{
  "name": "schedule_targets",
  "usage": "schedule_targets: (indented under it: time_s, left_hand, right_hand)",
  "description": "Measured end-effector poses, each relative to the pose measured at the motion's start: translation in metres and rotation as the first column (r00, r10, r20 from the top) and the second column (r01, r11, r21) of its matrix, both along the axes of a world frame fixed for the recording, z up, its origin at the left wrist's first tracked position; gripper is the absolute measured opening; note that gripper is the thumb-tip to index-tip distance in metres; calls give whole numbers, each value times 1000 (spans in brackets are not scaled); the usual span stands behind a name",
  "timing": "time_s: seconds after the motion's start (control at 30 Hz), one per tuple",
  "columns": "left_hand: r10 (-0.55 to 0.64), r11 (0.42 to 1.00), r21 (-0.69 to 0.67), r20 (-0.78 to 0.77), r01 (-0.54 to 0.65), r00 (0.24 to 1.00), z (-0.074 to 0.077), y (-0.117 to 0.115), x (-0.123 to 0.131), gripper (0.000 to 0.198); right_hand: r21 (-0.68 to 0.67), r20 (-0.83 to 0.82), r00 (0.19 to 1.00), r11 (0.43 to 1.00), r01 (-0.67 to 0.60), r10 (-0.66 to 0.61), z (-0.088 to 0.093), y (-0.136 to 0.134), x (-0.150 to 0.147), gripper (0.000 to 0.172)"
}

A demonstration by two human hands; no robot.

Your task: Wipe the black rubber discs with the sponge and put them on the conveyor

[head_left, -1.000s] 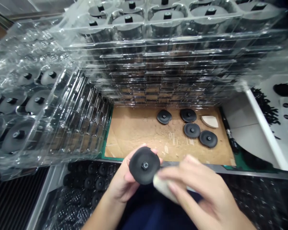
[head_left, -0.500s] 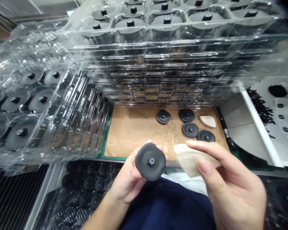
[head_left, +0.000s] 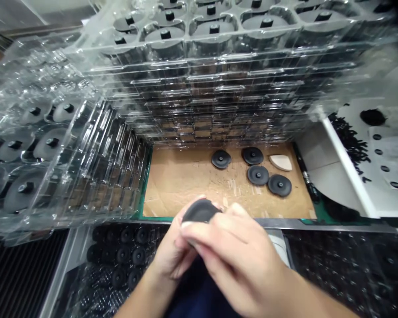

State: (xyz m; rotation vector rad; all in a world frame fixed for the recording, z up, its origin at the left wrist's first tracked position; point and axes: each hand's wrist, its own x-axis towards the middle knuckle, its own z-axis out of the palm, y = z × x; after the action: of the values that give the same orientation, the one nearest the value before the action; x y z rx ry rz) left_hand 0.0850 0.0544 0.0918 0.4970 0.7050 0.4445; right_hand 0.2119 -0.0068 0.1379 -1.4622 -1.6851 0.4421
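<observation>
both my hands, left hand [head_left: 172, 254] and right hand [head_left: 232, 260], clamp one black disc [head_left: 199, 211]; it seems light, stiff rubber, best gripped by its rim.

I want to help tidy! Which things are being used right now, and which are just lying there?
In use: black disc, left hand gripping it, right hand over it.
Lying about: four loose discs on cardboard, white wedge, clear tray stacks.
</observation>
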Motion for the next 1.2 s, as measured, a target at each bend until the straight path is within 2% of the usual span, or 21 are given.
schedule_targets:
  time_s: [0.07, 0.13, 0.2, 0.3, 0.37, 0.43, 0.57, 0.63, 0.73, 0.9, 1.0, 1.2]
  left_hand:
    - [20, 1000, -20, 45, -20, 999, -1, 3, -3, 59]
    - [21, 998, -53, 84, -17, 996, -5, 5, -5, 60]
    - [29, 997, -76, 105, -21, 994, -10, 6, -7, 62]
    - [92, 993, -85, 124, -81, 988, -11, 8, -9, 52]
    - [102, 992, -91, 144, -90, 984, -9, 9, -9, 48]
    - [69, 993, -104, 176, -51, 982, -6, 9, -7, 52]
    - [38, 990, -140, 218, -8, 975, -4, 8, -2, 57]
    - [37, 987, -158, 222, -2, 974, -5, 9, 0, 57]
    - [16, 984, -176, 234, 26, 972, -5, 11, 1, 58]
    - [17, 986, -167, 224, 21, 974, -3, 12, 1, 56]
    - [25, 986, -165, 207, 9, 978, -3, 10, 1, 55]
    - [22, 990, -140, 193, 6, 981, -5, 8, 1, 55]
  right_hand:
    - [-111, -24, 998, 992, -56, 54, 2, -8, 7, 21]
    - [-167, 35, 999, 986, 17, -12, 4, -13, 14, 21]
    - [-142, 112, 991, 986, 83, -67, 5, -12, 19, 22]
    - [-35, 152, 986, 997, 73, -67, 0, -4, 24, 29]
    - [-17, 93, 992, 996, 82, -81, -9, 1, 28, 30]
    - [-66, -8, 985, 983, 173, -174, -20, 2, 33, 26]
    - [-238, -247, 874, 901, 363, -418, -48, -11, 37, 20]
    - [-339, -336, 817, 869, 360, -470, -61, -22, 34, 18]
    - [-483, -379, 774, 822, 302, -507, -77, -36, 28, 19]
    - [-595, -391, 699, 744, 304, -598, -82, -42, 20, 22]
    - [-592, -411, 691, 751, 294, -594, -79, -40, 18, 23]
    - [-565, -384, 735, 772, 292, -559, -80, -39, 17, 21]
